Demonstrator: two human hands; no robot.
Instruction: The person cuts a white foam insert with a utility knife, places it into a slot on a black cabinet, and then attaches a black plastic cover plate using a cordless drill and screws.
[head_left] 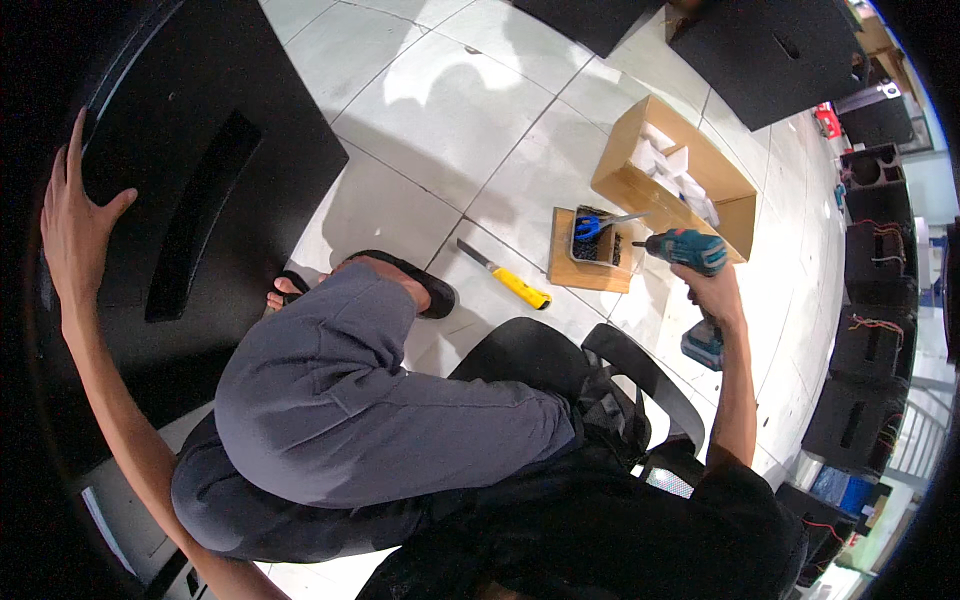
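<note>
Cardboard box (650, 196) of white packets (665, 166), tray (598, 264) of small black pieces (588, 249) with blue-handled tool (588, 228) on wooden board (585, 277), right hand (715, 290) gripping teal drill (697, 252) just beside, left hand (78, 225) spread wide against large black cabinet (262, 190), yellow knife (518, 285) on tiled floor (510, 190)

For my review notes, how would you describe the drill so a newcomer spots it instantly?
On the pale tiled floor, find the open cardboard box of white packets. At its lower edge in the picture, the person's right hand grips the teal-and-black drill, aimed left. Unlike the yellow-handled knife and the blue-handled tool nearby, it is held and pistol-shaped.
</note>
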